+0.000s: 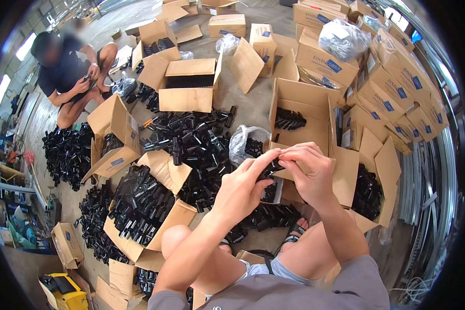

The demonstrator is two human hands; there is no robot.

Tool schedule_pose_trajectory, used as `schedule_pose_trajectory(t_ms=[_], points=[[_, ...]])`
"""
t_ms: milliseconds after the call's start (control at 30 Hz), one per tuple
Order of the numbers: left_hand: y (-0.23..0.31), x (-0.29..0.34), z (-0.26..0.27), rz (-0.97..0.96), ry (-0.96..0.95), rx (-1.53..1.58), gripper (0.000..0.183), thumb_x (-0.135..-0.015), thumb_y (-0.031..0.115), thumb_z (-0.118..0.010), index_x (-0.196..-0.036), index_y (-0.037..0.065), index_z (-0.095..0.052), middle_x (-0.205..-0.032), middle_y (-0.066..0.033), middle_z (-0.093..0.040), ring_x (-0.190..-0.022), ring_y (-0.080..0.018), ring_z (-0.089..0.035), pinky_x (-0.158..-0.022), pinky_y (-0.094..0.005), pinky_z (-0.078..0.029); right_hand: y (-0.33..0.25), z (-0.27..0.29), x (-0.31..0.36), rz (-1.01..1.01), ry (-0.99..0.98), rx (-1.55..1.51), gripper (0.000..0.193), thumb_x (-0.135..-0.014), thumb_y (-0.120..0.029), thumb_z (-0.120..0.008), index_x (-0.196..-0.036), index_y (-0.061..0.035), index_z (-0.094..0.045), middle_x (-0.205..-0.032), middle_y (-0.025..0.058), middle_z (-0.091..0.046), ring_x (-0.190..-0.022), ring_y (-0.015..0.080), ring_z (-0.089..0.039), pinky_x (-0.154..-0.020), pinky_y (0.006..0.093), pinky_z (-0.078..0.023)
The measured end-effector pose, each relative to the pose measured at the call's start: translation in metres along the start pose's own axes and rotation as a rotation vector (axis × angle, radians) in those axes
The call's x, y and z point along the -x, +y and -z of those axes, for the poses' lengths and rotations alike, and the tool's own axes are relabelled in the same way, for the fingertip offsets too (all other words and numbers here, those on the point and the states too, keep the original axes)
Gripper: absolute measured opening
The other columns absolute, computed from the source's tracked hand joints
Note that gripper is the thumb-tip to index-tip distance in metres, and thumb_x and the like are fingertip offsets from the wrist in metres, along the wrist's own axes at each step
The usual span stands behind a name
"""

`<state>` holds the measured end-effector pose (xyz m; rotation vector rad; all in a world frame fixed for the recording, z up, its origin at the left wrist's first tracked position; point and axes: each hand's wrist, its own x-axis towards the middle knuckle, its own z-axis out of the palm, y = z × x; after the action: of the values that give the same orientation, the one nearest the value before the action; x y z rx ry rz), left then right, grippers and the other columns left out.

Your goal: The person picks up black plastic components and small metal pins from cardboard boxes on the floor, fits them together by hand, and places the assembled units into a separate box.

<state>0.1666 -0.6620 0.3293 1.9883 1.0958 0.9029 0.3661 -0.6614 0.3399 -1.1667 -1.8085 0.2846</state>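
Note:
My left hand (243, 188) and my right hand (311, 173) meet in front of me, fingertips almost touching. Between them is a small black part (275, 167), mostly hidden by the fingers. The left fingers and thumb close round it, and the right thumb and forefinger pinch at its upper end. Just beyond the hands stands an open cardboard box (310, 116) with a stack of black parts (289, 119) inside. A clear plastic bag (240, 144) with more black pieces lies left of that box. Below my hands, further black parts (268, 216) lie between my feet.
A large heap of black tubular parts (201, 150) covers the floor to the left. Open boxes stand around it, one tilted box (144, 206) full of parts. Stacked cartons (398, 88) and metal profiles (429, 206) line the right. A co-worker (70, 72) squats at far left.

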Motion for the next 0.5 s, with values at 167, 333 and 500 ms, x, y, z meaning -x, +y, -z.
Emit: schedule_pose_trajectory(t_ms=[167,333,500], points=[[0.000,-0.006,-0.012,-0.046,0.003,0.070,0.066,-0.084,-0.004,-0.076,-0.145,0.008,-0.053,-0.135,-0.0132,-0.066,-0.114,-0.0273,-0.069,-0.089,-0.0367,-0.059,0.010,0.011,0.005,-0.039,-0.001,0.010,0.018,-0.085,-0.002,-0.077,-0.103,-0.0042,-0.074,-0.104,0.0085,-0.075,-0.097,0.0253,-0.070,-0.091,0.0354,-0.053],[0.003,-0.012,-0.019,0.141,-0.023,0.547,0.065,-0.087,-0.009,-0.073,-0.146,0.009,-0.052,-0.135,-0.0108,-0.064,-0.109,-0.0136,-0.067,-0.087,-0.0306,-0.059,0.019,0.016,0.014,-0.460,-0.004,-0.628,0.043,-0.098,-0.009,-0.070,-0.137,0.0007,-0.056,-0.125,0.0132,-0.066,-0.113,0.0185,-0.065,-0.096,0.0357,-0.057],[-0.004,-0.011,-0.020,0.184,-0.061,0.763,0.065,-0.088,-0.009,-0.073,-0.146,0.009,-0.052,-0.142,-0.0076,-0.059,-0.113,-0.0138,-0.064,-0.089,-0.0292,-0.058,0.024,0.017,0.018,-0.656,-0.098,-0.949,0.046,-0.100,-0.018,-0.069,-0.138,0.0020,-0.054,-0.124,0.0122,-0.067,-0.112,0.0176,-0.066,-0.099,0.0353,-0.058]])
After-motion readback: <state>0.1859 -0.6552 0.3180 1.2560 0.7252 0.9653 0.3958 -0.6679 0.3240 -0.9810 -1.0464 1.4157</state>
